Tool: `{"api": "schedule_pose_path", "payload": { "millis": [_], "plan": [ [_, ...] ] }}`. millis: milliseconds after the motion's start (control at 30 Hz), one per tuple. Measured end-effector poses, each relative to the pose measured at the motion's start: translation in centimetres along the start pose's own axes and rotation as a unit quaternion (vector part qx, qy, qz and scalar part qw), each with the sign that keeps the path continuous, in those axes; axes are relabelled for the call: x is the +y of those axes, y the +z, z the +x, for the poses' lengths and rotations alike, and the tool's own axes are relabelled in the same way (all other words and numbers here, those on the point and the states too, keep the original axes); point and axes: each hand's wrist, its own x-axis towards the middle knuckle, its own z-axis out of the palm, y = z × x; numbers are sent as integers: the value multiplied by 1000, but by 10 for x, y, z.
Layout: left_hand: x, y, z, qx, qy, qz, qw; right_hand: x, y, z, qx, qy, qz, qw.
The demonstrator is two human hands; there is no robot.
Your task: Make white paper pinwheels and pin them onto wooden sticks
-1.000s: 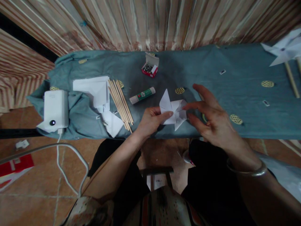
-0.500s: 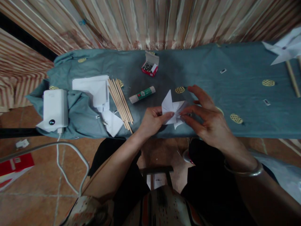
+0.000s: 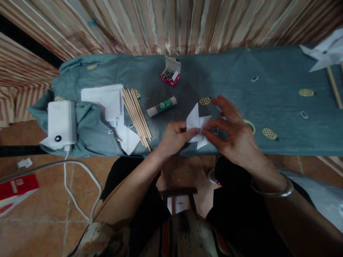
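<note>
A white folded paper pinwheel (image 3: 197,125) hovers over the near edge of the blue-grey cloth (image 3: 268,82). My left hand (image 3: 174,137) pinches its left side between thumb and fingers. My right hand (image 3: 233,135) pinches the paper's centre with thumb and forefinger, the other fingers spread above it. A bangle sits on my right wrist. A roll of tape (image 3: 250,125) peeks out from behind my right hand.
On the cloth lie a glue stick (image 3: 162,106), an open red box of pins (image 3: 170,73), several wooden sticks (image 3: 136,117), white paper sheets (image 3: 105,101) and a white device (image 3: 61,123) with a cable. A finished pinwheel (image 3: 325,53) lies far right.
My right hand has closed in from the right onto the paper's centre. The paper's right flaps have been folded inward, so the pinwheel looks narrower.
</note>
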Motion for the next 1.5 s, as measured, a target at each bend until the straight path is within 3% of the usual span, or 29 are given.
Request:
{"api": "schedule_pose_path", "payload": {
  "millis": [1500],
  "plan": [
    [2, 2, -2, 31, -25, 35, 999, 4, 4, 2, 6, -7, 4, 1000]
  ]
}}
